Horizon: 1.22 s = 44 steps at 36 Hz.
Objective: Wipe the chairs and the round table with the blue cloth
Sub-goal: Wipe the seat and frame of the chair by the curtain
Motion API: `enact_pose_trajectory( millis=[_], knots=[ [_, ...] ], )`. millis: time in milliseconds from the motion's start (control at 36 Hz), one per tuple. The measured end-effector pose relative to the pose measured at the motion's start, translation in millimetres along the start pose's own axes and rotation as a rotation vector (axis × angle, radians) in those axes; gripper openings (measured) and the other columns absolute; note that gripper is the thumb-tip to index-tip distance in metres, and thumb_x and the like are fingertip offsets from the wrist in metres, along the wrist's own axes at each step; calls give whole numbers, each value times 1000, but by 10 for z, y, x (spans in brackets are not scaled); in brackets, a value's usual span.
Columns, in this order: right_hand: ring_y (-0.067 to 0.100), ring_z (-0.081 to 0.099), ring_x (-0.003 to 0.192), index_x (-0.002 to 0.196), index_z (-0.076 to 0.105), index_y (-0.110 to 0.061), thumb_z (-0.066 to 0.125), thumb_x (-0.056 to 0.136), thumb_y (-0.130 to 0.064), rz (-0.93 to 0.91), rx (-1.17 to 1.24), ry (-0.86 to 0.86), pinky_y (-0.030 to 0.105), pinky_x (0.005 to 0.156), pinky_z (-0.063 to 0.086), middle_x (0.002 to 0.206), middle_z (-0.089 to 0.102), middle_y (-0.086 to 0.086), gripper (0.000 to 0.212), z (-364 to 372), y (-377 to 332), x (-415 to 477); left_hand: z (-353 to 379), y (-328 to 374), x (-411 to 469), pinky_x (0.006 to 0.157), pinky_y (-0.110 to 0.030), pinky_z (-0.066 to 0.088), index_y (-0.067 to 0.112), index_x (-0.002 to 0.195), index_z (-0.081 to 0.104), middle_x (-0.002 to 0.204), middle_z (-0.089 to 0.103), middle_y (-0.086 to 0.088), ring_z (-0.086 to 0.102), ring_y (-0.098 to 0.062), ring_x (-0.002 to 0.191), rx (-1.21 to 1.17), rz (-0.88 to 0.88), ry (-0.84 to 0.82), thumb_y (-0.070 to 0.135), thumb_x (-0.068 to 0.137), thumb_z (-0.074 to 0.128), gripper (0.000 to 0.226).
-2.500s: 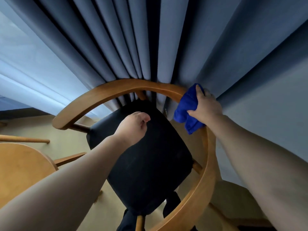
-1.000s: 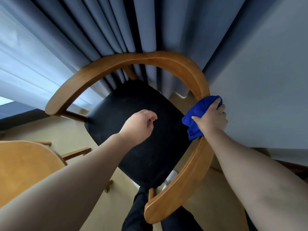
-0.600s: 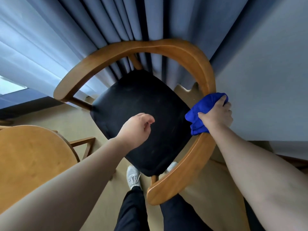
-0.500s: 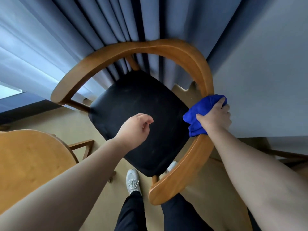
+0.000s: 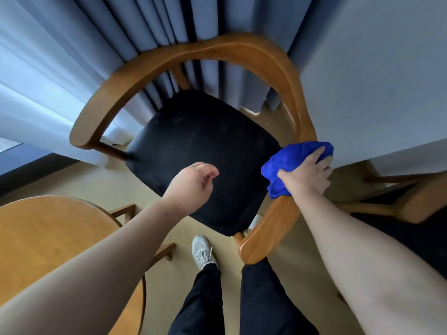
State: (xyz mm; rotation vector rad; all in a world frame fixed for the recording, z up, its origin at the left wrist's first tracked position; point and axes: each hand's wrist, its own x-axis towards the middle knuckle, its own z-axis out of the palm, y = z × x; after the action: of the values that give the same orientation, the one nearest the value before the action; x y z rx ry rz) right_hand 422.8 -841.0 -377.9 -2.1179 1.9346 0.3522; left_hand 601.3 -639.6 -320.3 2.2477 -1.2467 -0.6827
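Note:
A wooden chair with a curved arm rail (image 5: 183, 56) and a black seat (image 5: 203, 151) stands in front of me. My right hand (image 5: 306, 176) presses the bunched blue cloth (image 5: 287, 163) onto the rail's right arm, gripping it. My left hand (image 5: 192, 186) hovers over the seat's front, fingers loosely curled, holding nothing. The round wooden table (image 5: 46, 240) shows at the lower left.
Grey-blue curtains (image 5: 145, 27) hang right behind the chair, with a pale wall (image 5: 377, 68) to the right. Another wooden chair (image 5: 399, 201) sits at the right edge. My legs and a white shoe (image 5: 202, 251) stand on the beige floor below the seat.
My right hand has slid the cloth along the rail from the back curve down to the right arm. The view has tilted down, showing my legs. My left hand stays over the seat.

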Motion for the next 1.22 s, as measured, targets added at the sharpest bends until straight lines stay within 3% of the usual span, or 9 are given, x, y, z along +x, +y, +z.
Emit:
enact_pose_trajectory(
  millis=[222,444,1083,1222],
  knots=[
    [45,22,139,152,-7,-11,76,68,-58,67,39,-26,56,102,40,156,5,24,127,135,105,-535,-60,-31,-222,68,-24,45,13,100,66,89,57,7,51,-11,69,-4,51,-29,3,86,51,23],
    [44,20,139,151,-9,-11,75,68,-56,89,51,-51,53,103,38,156,2,24,127,249,150,-1012,-98,-18,-411,70,-34,51,13,99,66,91,60,5,56,-16,72,-22,72,-60,4,87,51,21],
    [41,20,137,150,-12,-7,74,69,-59,128,78,-138,47,101,43,154,-2,23,129,544,130,-2023,-286,-105,-595,72,-26,48,14,104,66,94,59,6,55,-12,76,30,101,-104,4,89,50,23],
    [39,21,138,151,-13,-9,72,75,-54,54,60,-199,42,105,38,155,-2,22,122,565,151,-2253,-355,-97,-575,71,-28,49,13,101,66,91,57,7,55,-14,72,22,105,-87,4,87,51,23]
  ],
)
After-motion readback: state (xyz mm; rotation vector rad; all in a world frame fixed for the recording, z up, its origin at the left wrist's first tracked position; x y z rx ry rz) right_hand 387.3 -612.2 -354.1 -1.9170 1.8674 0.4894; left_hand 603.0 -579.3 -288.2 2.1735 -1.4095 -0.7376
